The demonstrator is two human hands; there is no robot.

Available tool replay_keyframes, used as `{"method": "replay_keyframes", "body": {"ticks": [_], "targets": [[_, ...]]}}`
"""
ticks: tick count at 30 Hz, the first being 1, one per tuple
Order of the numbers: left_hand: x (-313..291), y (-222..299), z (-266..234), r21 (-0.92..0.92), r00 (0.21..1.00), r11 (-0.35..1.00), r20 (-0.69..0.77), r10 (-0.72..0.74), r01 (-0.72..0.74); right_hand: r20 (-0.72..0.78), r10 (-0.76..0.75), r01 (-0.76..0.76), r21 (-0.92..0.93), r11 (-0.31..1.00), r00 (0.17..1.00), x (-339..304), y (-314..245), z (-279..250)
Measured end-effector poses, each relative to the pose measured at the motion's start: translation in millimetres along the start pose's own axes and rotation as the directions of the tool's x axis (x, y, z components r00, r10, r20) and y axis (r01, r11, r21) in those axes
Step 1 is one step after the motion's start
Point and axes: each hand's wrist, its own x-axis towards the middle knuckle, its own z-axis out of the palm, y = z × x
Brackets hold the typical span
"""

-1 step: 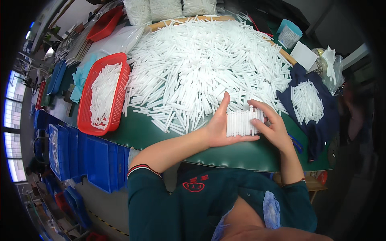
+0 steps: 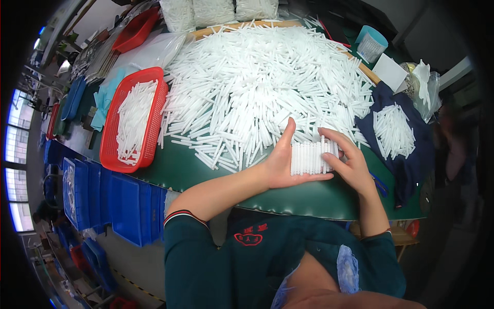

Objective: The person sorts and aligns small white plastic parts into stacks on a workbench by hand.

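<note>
A neat side-by-side row of slim white plastic sticks [image 2: 307, 158] lies across my left hand [image 2: 278, 167]. Its thumb stands up at the row's left end, and its fingers stretch along underneath. My right hand [image 2: 354, 164] closes on the row's right end, thumb in front and index finger over the top. One stick there pokes up above the others. Just beyond my hands spreads a large heap of loose white sticks [image 2: 257, 82], lying in all directions on the green tabletop [image 2: 216, 190].
At the left stands a red mesh basket [image 2: 157, 110] with more sticks. A dark blue cloth [image 2: 383, 95] on the right bears a smaller pile [image 2: 393, 131]. Filled clear bags [image 2: 213, 13] stand behind the heap. Blue bins [image 2: 126, 208] sit below the table's left edge.
</note>
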Motion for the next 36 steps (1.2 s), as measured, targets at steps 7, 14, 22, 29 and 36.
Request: {"method": "replay_keyframes", "body": {"ticks": [7, 14, 22, 29, 36], "targets": [[-6, -1, 2, -0.03, 0.994, 1.0, 0.106, -0.003, 0.006, 0.037, -0.116, 0.12, -0.103, 0.988, 0.993, 1, -2, -5], [-2, 0, -2, -0.088, 0.993, 0.995, 0.113, -0.033, 0.043, -0.094, -0.303, 0.282, -0.186, 0.941, 0.948, 6, 6, 2], [-2, -2, 0, -0.082, 0.995, 0.996, 0.101, -0.01, 0.019, -0.013, -0.254, 0.245, -0.223, 0.944, 0.967, 1, 6, -7], [-9, 7, 13, -0.026, 0.981, 0.999, 0.186, 0.044, -0.039, -0.006, -0.466, 0.438, -0.329, 0.836, 0.885, 4, 9, -5], [-8, 10, 7, -0.207, 0.964, 0.978, 0.265, 0.021, 0.035, 0.034, -0.468, 0.438, -0.417, 0.797, 0.883, 5, 10, -5]]}}
